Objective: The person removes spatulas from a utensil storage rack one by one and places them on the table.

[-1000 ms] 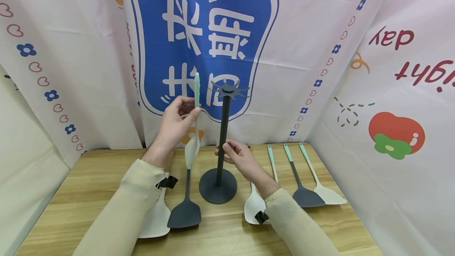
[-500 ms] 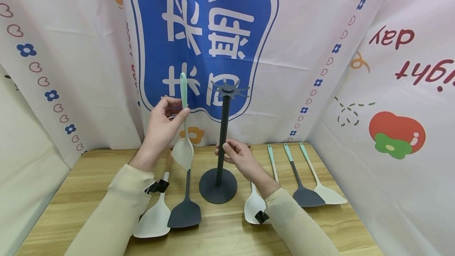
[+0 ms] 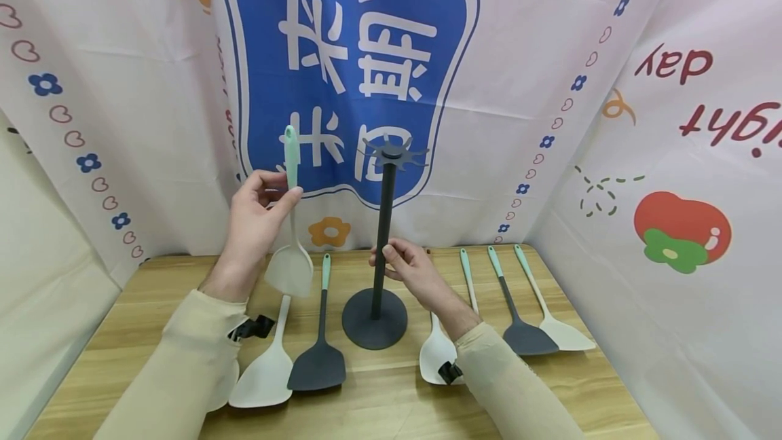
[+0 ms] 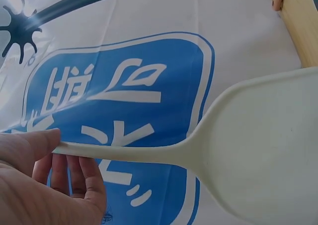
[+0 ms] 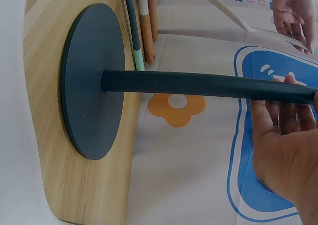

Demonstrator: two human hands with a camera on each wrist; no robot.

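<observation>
My left hand (image 3: pixel 252 226) pinches a cream spatula (image 3: pixel 290 270) with a mint handle, held upright above the table with its blade down. The left wrist view shows my thumb and fingers on the neck of the spatula (image 4: pixel 263 140). A dark grey utensil stand (image 3: pixel 386 216) is upright in the middle of the table, and its ring of hooks at the top bears nothing. With thumb and fingers my right hand (image 3: pixel 418 273) holds the pole of the stand. In the right wrist view the round base (image 5: pixel 94 86) sits on the wood.
On the wooden table (image 3: pixel 379 399), a grey spatula (image 3: pixel 318 365) and a white spatula (image 3: pixel 265 375) lie left of the stand. To the right lie a white utensil (image 3: pixel 436 355), a grey spatula (image 3: pixel 528 338) and a cream spatula (image 3: pixel 565 333). Printed cloth (image 3: pixel 513 32) hangs behind.
My left hand has carried the cream spatula leftward, away from the stand, and its blade has turned to face the camera more. My right hand and the stand stay in place.
</observation>
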